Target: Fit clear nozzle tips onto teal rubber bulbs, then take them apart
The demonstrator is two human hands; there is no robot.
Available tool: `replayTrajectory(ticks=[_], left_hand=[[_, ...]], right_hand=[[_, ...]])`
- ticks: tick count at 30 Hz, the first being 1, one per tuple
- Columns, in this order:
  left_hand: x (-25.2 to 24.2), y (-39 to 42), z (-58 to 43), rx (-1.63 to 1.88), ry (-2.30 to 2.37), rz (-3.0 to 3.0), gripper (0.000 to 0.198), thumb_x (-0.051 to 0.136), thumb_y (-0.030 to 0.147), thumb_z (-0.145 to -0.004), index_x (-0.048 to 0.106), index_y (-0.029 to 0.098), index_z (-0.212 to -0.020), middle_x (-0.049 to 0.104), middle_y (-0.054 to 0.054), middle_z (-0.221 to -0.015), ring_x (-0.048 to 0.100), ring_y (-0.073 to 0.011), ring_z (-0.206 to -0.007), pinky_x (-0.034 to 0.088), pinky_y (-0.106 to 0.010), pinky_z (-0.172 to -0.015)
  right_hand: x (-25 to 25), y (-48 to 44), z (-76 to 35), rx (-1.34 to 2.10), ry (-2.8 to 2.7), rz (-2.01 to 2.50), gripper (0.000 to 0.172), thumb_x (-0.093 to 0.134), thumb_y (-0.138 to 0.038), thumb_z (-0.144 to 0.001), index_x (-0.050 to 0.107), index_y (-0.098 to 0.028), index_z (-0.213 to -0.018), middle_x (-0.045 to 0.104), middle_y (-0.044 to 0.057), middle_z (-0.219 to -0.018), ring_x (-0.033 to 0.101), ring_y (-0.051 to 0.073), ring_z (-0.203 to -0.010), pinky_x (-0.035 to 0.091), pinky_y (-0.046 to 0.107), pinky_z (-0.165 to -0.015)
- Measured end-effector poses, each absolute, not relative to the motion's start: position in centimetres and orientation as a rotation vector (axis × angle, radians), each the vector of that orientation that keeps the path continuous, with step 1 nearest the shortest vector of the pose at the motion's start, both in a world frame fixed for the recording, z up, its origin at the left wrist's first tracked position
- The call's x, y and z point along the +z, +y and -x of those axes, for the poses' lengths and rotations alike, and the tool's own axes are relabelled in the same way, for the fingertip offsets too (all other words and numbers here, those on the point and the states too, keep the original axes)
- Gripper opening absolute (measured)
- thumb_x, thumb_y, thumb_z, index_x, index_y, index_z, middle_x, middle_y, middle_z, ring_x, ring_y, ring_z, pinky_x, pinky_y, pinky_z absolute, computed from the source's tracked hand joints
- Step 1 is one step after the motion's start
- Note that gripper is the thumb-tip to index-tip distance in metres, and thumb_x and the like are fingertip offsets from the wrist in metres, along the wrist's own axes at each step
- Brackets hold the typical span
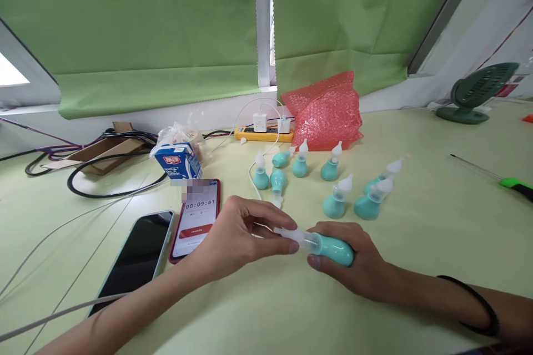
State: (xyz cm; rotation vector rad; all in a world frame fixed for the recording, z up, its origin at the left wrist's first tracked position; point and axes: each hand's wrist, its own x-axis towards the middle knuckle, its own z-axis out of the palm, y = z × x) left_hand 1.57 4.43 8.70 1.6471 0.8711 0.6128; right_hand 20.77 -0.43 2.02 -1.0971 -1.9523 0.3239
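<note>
A teal nasal aspirator bulb (336, 250) lies on its side in the grip of my right hand (360, 260), its clear neck pointing left. My left hand (245, 238) pinches the white translucent tip (287, 233) at the end of that neck between thumb and fingers. Beyond my hands, several similar teal aspirators with white tips are spread on the table; one upright aspirator (334, 205) is close behind my right hand, and another (277, 180) lies tipped over behind my left hand.
Left of my hands lie a phone showing a timer (195, 216) and a dark-screened phone (135, 255). Behind stand a blue milk carton (177, 162), a yellow power strip (250, 134) and red bubble wrap (325, 116). A green fan (470, 94) and a screwdriver (514, 184) are at right.
</note>
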Motion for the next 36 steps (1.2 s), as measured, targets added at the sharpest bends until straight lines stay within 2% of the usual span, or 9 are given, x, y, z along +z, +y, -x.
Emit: replayTrajectory(ticks=[3, 7, 13, 18, 20, 25, 28, 31, 36], left_hand=[[8.6, 4.7, -1.4, 0.561, 0.943, -1.737, 0.027, 0.071, 0.028, -0.057, 0.07, 0.014, -0.08, 0.067, -0.005, -0.071, 0.059, -0.014, -0.061, 0.049, -0.02, -0.052], [8.6, 4.8, -1.2, 0.504, 0.841, -1.912, 0.022, 0.066, 0.03, -0.064, 0.07, 0.014, -0.078, 0.065, -0.004, -0.065, 0.056, -0.0124, -0.059, 0.045, -0.019, -0.05], [9.2, 4.6, -0.8, 0.506, 0.695, -2.107, 0.019, 0.061, 0.028, -0.069, 0.07, 0.013, -0.077, 0.062, -0.004, -0.061, 0.053, -0.0107, -0.055, 0.044, -0.019, -0.049], [9.6, 4.3, -1.6, 0.609, 0.713, -2.103, 0.019, 0.061, 0.024, -0.067, 0.069, 0.013, -0.08, 0.064, -0.004, -0.064, 0.058, -0.0119, -0.057, 0.05, -0.02, -0.055], [10.0, 4.6, -2.2, 0.593, 0.732, -2.051, 0.021, 0.062, 0.024, -0.065, 0.069, 0.012, -0.082, 0.066, -0.005, -0.069, 0.06, -0.0132, -0.061, 0.051, -0.021, -0.057], [12.3, 7.4, -3.8, 0.742, 0.833, -2.12, 0.024, 0.062, 0.022, -0.061, 0.068, 0.008, -0.081, 0.063, -0.003, -0.06, 0.058, -0.0115, -0.054, 0.048, -0.021, -0.052], [13.3, 9.8, -5.2, 0.892, 0.923, -2.295, 0.022, 0.06, 0.02, -0.06, 0.067, 0.007, -0.077, 0.058, 0.0, -0.053, 0.056, -0.0103, -0.052, 0.045, -0.021, -0.051], [12.9, 11.9, -7.3, 0.798, 0.939, -2.518, 0.015, 0.06, 0.015, -0.056, 0.066, 0.007, -0.066, 0.057, -0.001, -0.053, 0.055, -0.0128, -0.055, 0.043, -0.024, -0.053], [10.0, 14.2, -10.5, 0.667, 0.87, -2.646, 0.015, 0.059, 0.014, -0.057, 0.065, 0.007, -0.069, 0.061, -0.006, -0.065, 0.056, -0.0162, -0.063, 0.043, -0.026, -0.057]], right_hand=[[1.8, -0.5, -20.7, 0.198, -1.942, 1.092, 0.018, 0.058, -0.028, -0.073, 0.055, -0.02, -0.089, 0.066, 0.001, -0.075, 0.061, 0.013, -0.064, 0.048, 0.021, -0.06], [1.7, -0.7, -20.9, 0.266, -1.987, 1.07, 0.024, 0.057, -0.028, -0.074, 0.054, -0.021, -0.097, 0.067, 0.002, -0.084, 0.062, 0.013, -0.071, 0.048, 0.021, -0.064], [2.4, -0.9, -21.1, 0.453, -2.004, 1.201, 0.024, 0.059, -0.037, -0.071, 0.062, -0.024, -0.091, 0.067, 0.002, -0.082, 0.06, 0.016, -0.074, 0.048, 0.027, -0.07], [3.1, -0.4, -21.0, 0.883, -1.897, 1.22, 0.019, 0.056, -0.038, -0.073, 0.061, -0.02, -0.08, 0.06, 0.001, -0.066, 0.054, 0.012, -0.058, 0.045, 0.022, -0.052], [3.1, -0.1, -21.2, 1.044, -1.774, 1.188, 0.023, 0.058, -0.038, -0.072, 0.057, -0.019, -0.083, 0.057, 0.0, -0.065, 0.051, 0.01, -0.053, 0.043, 0.02, -0.046], [2.1, 0.4, -21.6, 1.451, -1.405, 0.955, 0.052, 0.059, -0.044, -0.069, 0.037, -0.02, -0.11, 0.058, 0.004, -0.081, 0.046, 0.006, -0.039, 0.036, 0.02, -0.035], [1.4, 0.3, -21.4, 1.522, -1.351, 1.023, 0.043, 0.06, -0.044, -0.068, 0.046, -0.016, -0.097, 0.058, 0.002, -0.068, 0.044, 0.005, -0.037, 0.035, 0.019, -0.034], [0.9, -0.1, -21.0, 1.539, -1.449, 1.156, 0.029, 0.061, -0.039, -0.067, 0.052, -0.013, -0.074, 0.052, -0.002, -0.053, 0.041, 0.004, -0.038, 0.034, 0.017, -0.036], [0.6, -0.4, -20.9, 1.461, -1.625, 1.146, 0.024, 0.06, -0.035, -0.068, 0.054, -0.012, -0.066, 0.05, -0.001, -0.051, 0.045, 0.005, -0.043, 0.035, 0.016, -0.038]])
